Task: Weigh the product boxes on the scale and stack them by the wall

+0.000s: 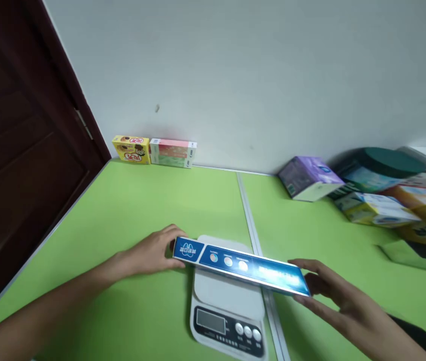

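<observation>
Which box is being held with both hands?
The long blue box, above the white scale. Others, like the yellow box and purple box, sit untouched by the wall.

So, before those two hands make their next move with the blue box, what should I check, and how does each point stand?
1. Left hand on one end of the blue box: ok, fingers and thumb hold it.
2. Right hand on the other end: ok, fingers and thumb at opposite edges.
3. Blue box square to the scale: not ok, it crosses at a slant.
4. Blue box touching the scale: cannot tell, its underside is hidden.
5. Reading on the display: cannot tell, no digits can be made out.
6. Yellow box and purple box apart from the scale: ok.
</observation>
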{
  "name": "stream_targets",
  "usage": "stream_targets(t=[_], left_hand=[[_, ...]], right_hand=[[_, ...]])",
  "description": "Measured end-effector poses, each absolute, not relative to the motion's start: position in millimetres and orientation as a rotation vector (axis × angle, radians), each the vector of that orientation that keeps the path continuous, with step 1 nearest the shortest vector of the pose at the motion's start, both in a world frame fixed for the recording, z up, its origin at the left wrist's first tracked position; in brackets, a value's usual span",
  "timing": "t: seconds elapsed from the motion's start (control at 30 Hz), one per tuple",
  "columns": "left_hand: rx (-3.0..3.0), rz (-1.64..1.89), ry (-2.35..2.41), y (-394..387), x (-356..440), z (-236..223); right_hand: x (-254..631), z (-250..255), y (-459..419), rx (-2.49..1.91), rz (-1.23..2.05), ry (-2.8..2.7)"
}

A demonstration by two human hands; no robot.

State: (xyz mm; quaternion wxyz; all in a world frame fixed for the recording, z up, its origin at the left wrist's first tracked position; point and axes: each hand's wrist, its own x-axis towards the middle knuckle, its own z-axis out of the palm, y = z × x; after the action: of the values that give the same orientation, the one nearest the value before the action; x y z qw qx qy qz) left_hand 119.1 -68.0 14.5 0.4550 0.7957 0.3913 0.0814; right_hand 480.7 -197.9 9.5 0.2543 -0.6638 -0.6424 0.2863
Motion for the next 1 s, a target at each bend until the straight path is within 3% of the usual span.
stream_targets(t=[0.2,0.57,1.0], left_hand=[[1.568,0.554,1.145,-13,91,17],[1.432,1.028,1.525,171,0,-9],[1.368,1.333,1.936,234,16,-80]], right_hand=[[437,23,-117,-1.648,0.831,-1.780],[295,-45,121,-1.451,0.801,-1.609],[257,-84,176,-1.499,0.826,-1.373]])
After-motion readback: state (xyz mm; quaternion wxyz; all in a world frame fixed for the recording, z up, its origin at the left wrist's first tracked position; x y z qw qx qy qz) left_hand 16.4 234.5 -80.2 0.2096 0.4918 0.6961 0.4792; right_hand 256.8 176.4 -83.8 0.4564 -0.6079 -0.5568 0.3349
